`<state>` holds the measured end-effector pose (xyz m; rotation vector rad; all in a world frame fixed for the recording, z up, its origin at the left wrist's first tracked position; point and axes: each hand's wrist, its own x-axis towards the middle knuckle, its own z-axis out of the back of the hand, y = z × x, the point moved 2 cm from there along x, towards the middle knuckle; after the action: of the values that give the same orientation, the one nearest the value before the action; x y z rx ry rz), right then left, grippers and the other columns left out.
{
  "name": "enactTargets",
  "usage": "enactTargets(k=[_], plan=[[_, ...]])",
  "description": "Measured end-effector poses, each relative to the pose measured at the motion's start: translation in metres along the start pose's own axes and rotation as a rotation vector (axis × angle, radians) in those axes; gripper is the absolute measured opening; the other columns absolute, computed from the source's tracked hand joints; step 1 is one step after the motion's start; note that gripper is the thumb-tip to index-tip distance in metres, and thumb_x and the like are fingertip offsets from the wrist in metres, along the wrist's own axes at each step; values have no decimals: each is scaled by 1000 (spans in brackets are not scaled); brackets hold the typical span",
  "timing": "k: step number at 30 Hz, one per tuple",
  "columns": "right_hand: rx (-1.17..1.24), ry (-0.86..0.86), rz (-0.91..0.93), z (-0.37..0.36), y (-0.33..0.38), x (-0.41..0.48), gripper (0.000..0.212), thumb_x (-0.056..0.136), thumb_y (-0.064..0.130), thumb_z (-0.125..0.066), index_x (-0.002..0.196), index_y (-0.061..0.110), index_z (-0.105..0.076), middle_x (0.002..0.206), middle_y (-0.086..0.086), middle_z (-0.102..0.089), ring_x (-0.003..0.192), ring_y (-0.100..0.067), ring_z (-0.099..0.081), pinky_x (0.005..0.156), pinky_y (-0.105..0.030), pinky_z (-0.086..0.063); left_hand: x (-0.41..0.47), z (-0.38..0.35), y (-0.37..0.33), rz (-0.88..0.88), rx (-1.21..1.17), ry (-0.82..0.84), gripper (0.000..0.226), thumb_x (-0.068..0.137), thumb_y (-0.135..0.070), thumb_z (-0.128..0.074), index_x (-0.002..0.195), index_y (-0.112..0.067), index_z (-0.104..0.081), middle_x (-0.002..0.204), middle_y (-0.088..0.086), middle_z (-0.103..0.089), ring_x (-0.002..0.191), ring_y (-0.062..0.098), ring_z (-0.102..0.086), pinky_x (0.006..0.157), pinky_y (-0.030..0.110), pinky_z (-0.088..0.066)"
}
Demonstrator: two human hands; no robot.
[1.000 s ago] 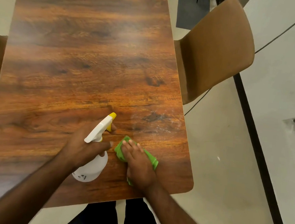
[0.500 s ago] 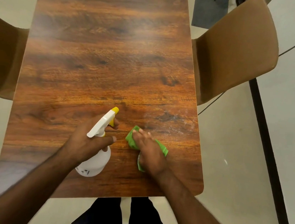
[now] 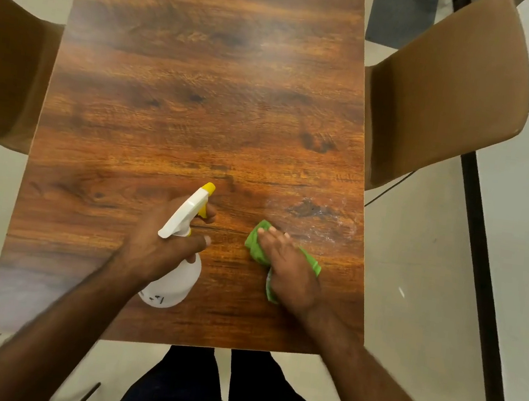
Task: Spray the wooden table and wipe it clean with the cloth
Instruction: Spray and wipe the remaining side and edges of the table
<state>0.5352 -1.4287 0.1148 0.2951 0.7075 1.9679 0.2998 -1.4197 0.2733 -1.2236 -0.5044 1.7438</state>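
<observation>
The wooden table (image 3: 203, 93) stretches away from me. My left hand (image 3: 158, 244) grips a white spray bottle (image 3: 176, 279) with a yellow nozzle, held just over the near part of the table, nozzle pointing away. My right hand (image 3: 288, 270) lies flat with straight fingers on a green cloth (image 3: 256, 242), pressing it to the table near the right edge. A whitish wet patch (image 3: 317, 217) of spray shows on the wood just beyond the cloth.
A brown chair (image 3: 445, 99) stands at the table's right side and another brown chair (image 3: 5, 75) at the left. The table's near edge is at my legs. Pale floor surrounds the table, with a dark mat (image 3: 399, 13) at the far right.
The view has shifted so the table sits more central. My right hand with the cloth has slid away from the bottle toward the table's right edge. The left hand keeps its grip on the bottle.
</observation>
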Motion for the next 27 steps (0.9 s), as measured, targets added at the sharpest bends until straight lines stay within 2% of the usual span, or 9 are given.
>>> enactTargets(k=[4,6,9,12,14,18,22,25,27], plan=[[-4,-27,-103,9,-5,20,88,73,-16,-55,154,12,-36,157,-8,-41,148,-22,-32,124,-43,-23,4,-8,-3,1,11,2,28,88,-10,-74,109,-27,-68,75,-8,-65,55,2,-63,50,5,-42],[19,-18,-63,-1,1,-4,90,73,-16,-60,155,12,-36,157,-9,-40,148,-19,-27,124,-44,-22,6,-13,-5,-5,10,9,28,88,-10,-75,107,-28,-68,75,-8,-65,55,4,-63,50,6,-43],[59,71,105,-10,-1,-47,90,74,-15,-60,156,13,-34,162,-3,-31,152,-19,-20,125,-43,-17,9,-18,-9,-7,17,15,29,88,-11,-75,107,-30,-66,78,-7,-65,59,5,-64,51,7,-45],[66,117,155,8,-19,-41,86,79,-15,-57,157,16,-33,161,-3,-27,150,-16,-16,124,-34,-8,13,-24,-14,-17,31,18,28,86,-13,-76,106,-30,-67,82,-6,-68,58,9,-65,55,15,-45],[55,91,106,22,-35,-20,86,80,-15,-56,157,17,-32,161,-8,-32,150,-18,-23,125,-34,-12,16,-28,-17,-36,47,28,28,85,-14,-77,107,-29,-67,85,-7,-69,58,12,-66,61,23,-44],[53,38,-98,32,-56,0,86,84,-9,-56,158,23,-28,162,-5,-31,150,-25,-27,125,-41,-20,20,-34,-21,-42,64,21,28,85,-14,-77,107,-29,-67,80,-8,-68,58,10,-66,60,24,-43],[76,114,51,12,-36,-47,89,82,-10,-57,159,22,-25,163,-3,-29,153,-21,-21,125,-45,-19,25,-39,-25,-53,57,21,29,85,-14,-78,108,-29,-68,79,-5,-69,58,10,-66,60,24,-44],[77,166,169,22,-43,-58,85,83,-10,-56,158,20,-28,163,4,-20,152,-12,-8,125,-33,-7,26,-43,-28,-47,51,10,28,85,-16,-78,107,-30,-68,78,-3,-69,57,7,-65,62,25,-43],[51,99,123,39,-62,-42,88,80,-12,-58,157,20,-30,159,2,-23,147,-13,-14,123,-34,-11,28,-46,-30,-64,45,27,28,84,-15,-79,105,-30,-68,79,-4,-69,58,9,-66,62,26,-44]])
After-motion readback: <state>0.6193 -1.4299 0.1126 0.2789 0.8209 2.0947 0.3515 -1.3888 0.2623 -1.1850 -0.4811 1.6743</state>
